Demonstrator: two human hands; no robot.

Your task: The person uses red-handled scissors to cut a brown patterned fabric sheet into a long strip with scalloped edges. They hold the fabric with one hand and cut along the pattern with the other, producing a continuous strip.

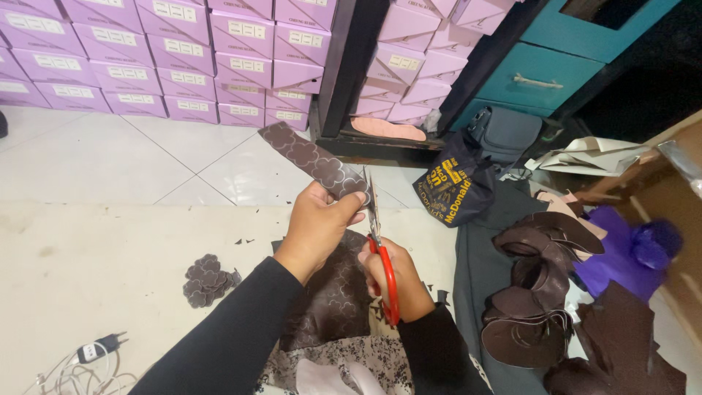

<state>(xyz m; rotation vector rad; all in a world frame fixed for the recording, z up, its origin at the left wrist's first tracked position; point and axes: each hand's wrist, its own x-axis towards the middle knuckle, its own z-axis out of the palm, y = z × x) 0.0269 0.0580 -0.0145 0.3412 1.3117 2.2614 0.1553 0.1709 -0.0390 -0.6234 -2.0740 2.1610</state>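
My left hand (318,223) holds up a long brown strip of leather-like material (307,157) marked with scalloped flower outlines; the strip slants up to the left. My right hand (398,281) grips red-handled scissors (380,252), whose blades point upward and meet the strip's lower end just beside my left thumb. Under both hands lies a larger brown sheet (333,296) with the same outlines. A small heap of cut brown flower shapes (208,279) rests on the pale mat (110,263) to the left of my forearm.
Stacked lilac boxes (183,66) line the back wall above white floor tiles. A dark printed bag (453,186) and teal drawers (537,77) stand at the right. Brown cut leather pieces (534,292) pile up at the right beside purple fabric (621,256). A charger with cable (91,355) lies bottom left.
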